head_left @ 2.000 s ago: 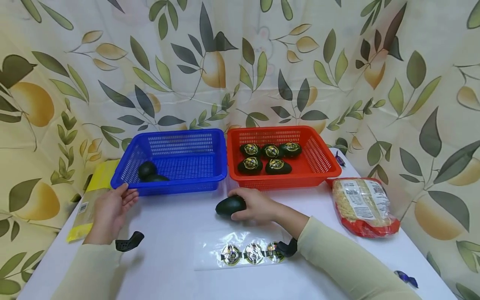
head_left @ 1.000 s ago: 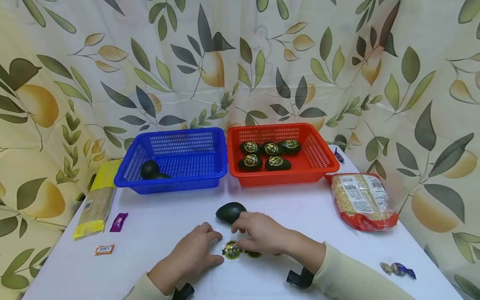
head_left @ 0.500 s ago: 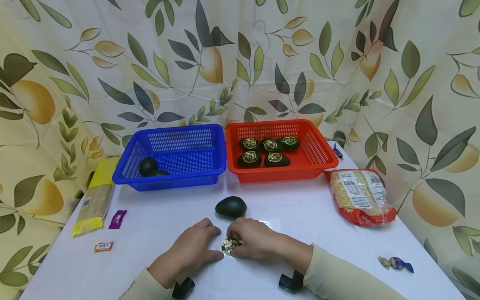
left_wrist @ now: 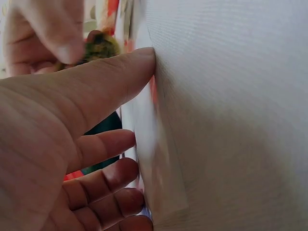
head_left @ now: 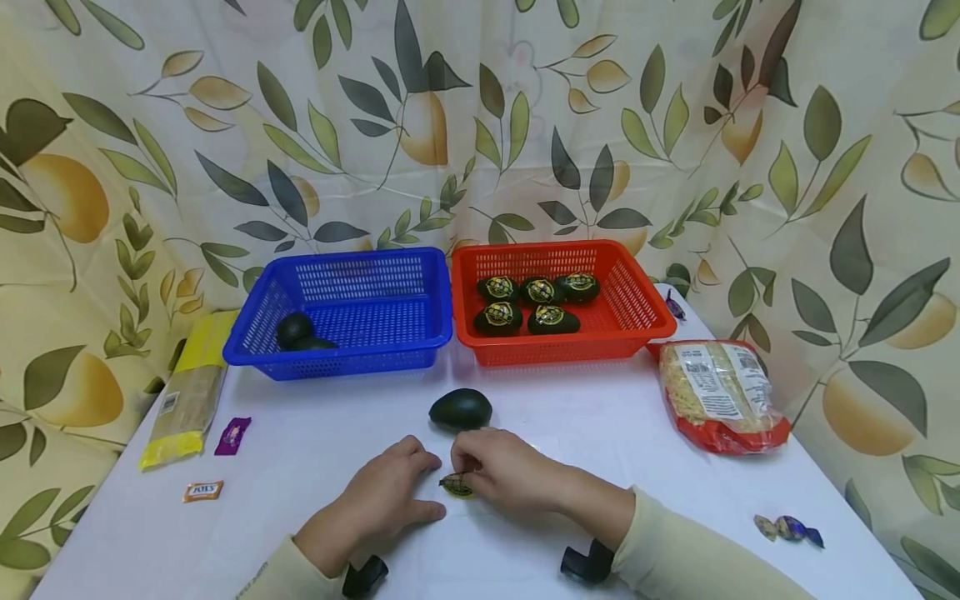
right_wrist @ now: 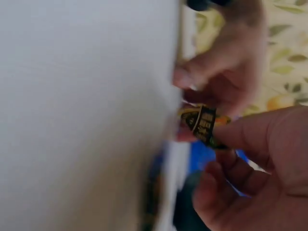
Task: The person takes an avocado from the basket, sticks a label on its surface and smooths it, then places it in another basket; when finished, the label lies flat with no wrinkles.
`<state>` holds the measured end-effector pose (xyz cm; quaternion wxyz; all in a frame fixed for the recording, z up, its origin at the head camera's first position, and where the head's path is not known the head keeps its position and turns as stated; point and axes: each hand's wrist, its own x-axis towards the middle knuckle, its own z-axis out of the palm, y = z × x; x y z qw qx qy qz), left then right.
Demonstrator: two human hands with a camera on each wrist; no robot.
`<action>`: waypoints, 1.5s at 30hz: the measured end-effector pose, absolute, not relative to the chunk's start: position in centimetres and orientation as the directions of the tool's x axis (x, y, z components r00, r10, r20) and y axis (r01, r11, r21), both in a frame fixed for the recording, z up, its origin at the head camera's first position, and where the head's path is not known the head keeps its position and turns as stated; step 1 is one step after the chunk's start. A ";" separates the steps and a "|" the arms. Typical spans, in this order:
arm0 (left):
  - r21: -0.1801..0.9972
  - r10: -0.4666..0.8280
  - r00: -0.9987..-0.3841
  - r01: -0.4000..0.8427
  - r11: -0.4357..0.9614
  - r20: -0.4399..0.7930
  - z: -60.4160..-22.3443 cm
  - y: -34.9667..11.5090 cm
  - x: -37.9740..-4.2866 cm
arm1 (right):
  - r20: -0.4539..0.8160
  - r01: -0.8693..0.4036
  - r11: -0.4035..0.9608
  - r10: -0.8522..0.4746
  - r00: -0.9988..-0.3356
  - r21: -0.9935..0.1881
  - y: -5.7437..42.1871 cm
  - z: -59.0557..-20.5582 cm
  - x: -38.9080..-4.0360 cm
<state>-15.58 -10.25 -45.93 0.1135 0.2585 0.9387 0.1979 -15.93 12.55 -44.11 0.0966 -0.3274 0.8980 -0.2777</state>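
My right hand (head_left: 510,471) pinches a round black-and-gold sticker (head_left: 456,485) by its edge, just above the clear sticker sheet on the table. In the right wrist view the sticker (right_wrist: 202,122) bends between thumb and fingers. My left hand (head_left: 386,492) rests at the sheet's left side; its thumb and fingertips touch the sheet (left_wrist: 166,178) in the left wrist view. A dark green avocado (head_left: 460,410) lies just beyond both hands, bare of any visible sticker. The other stickers on the sheet are mostly hidden under my right hand.
Behind stands a blue basket (head_left: 375,362) with dark avocados (head_left: 295,330), beside a red basket (head_left: 562,352) of several stickered avocados (head_left: 553,320). A yellow packet (head_left: 183,400) and wrapped candies (head_left: 233,436) lie left; a red-and-clear food bag (head_left: 720,392) and twisted candies (head_left: 791,528) lie right.
My right hand let go of the avocado, moved to the sheet and lifted a sticker. My left hand left the blue basket and came down beside the sheet.
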 end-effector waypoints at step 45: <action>0.704 0.145 -0.976 0.219 0.676 0.165 -44.1 -5.8 -20.8 | 0.107 -0.241 0.652 -0.239 -0.965 -0.719 14.8 -43.7 -21.1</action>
